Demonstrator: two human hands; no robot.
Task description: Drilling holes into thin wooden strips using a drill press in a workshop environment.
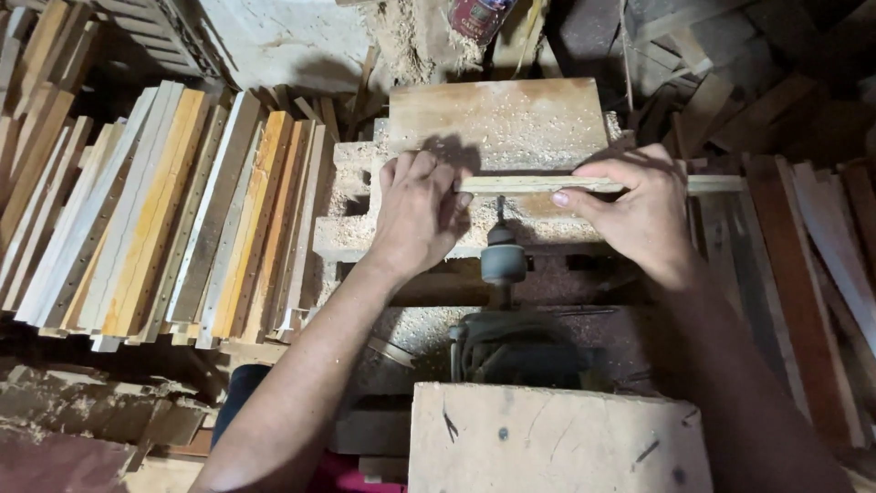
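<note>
Both hands pinch a thin, pale wooden slat (584, 184) level across the sawdust-covered table (511, 119), the left hand (418, 215) clamped over one end and the right hand (639, 215) gripping mid-length, apparently steadying it above the drill chuck (503, 258). Drilled slats (173, 210) lie stacked to the left.

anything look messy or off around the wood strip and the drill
Sawdust lies thick over the wooden block table and the ledges below it. Otherwise orderly: both hands, left hand and right hand, hold the thin wood strip level across the drill chuck. The slats at left are stacked neatly.
</note>
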